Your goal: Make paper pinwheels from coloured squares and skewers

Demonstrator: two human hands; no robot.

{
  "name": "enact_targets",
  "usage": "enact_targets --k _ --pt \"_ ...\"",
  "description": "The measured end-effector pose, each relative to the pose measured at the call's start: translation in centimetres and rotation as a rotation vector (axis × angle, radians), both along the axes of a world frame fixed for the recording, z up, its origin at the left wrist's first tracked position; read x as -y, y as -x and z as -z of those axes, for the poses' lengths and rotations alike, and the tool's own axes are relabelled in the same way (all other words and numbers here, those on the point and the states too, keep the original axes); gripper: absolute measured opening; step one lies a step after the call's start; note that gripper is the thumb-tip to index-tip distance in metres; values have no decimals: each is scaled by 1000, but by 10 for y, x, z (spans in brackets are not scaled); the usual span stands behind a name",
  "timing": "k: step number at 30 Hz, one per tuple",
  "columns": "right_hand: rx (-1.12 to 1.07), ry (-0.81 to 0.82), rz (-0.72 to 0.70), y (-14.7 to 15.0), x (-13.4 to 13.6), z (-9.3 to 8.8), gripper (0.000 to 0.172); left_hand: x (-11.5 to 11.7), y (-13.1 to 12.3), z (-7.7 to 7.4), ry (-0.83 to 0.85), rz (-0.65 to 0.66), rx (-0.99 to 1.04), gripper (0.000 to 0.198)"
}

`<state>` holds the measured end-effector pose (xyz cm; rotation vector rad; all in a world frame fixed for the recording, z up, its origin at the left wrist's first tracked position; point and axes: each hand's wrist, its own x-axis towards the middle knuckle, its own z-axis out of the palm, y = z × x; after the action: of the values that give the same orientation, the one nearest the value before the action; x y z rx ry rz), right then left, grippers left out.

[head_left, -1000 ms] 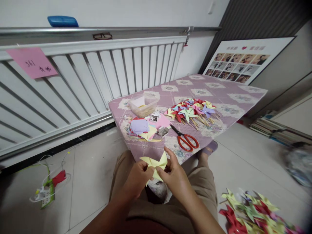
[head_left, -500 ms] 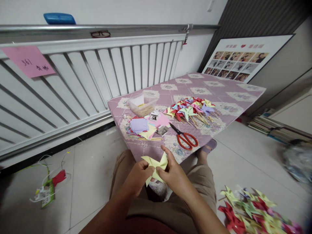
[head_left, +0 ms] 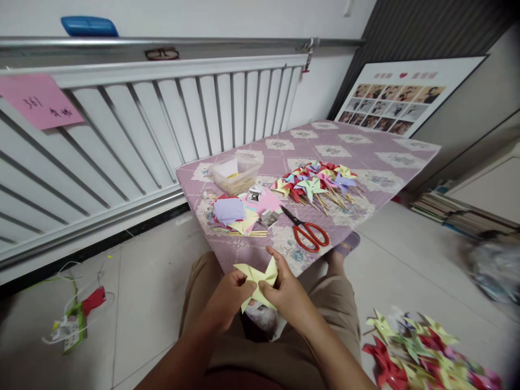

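Observation:
Between my two hands, above my lap at the table's near edge, is a pale yellow paper pinwheel (head_left: 266, 275) with its blades folded toward the centre. My left hand (head_left: 232, 295) pinches its left side, thumb near the middle. My right hand (head_left: 286, 287) grips the right side, its thumb pressed close to the centre and its index finger stretched up behind a blade. Beyond them on the table lie scissors (head_left: 307, 232) with red handles, blades slightly apart. To their left is a stack of coloured paper sheets (head_left: 229, 210) with thin wooden sticks (head_left: 247, 233) beside it.
A clear plastic box (head_left: 235, 176) and small silvery boxes (head_left: 269, 218) stand on the cloth-covered table (head_left: 331, 150). A cluster of finished pinwheels (head_left: 317, 181) lies beyond the scissors. More pinwheels (head_left: 422, 346) are at lower right. A power strip (head_left: 75, 330) sits on the floor left.
Both hands keep hold of the yellow pinwheel with almost the same grip. The view has shifted slightly; nothing on the table has visibly moved.

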<state>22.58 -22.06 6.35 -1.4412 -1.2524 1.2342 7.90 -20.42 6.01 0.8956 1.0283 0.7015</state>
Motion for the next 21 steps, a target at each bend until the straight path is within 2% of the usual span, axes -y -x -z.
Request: enact_targets --k 10,12,15,18,21 --pt "71 -10 49 -2 -7 12 75 -10 -7 8 -84 28 -230 10" --pt "16 22 38 -2 -10 14 74 -14 -8 12 -88 15 -267 11" --pt "-188 59 9 -9 -18 20 73 -23 -9 23 -78 -49 -254 12" --pt "-286 29 106 -24 -31 34 63 -38 -10 36 -64 -133 -230 14" --pt "-185 0 236 -42 -44 50 46 -56 -14 48 -74 -202 -240 17"
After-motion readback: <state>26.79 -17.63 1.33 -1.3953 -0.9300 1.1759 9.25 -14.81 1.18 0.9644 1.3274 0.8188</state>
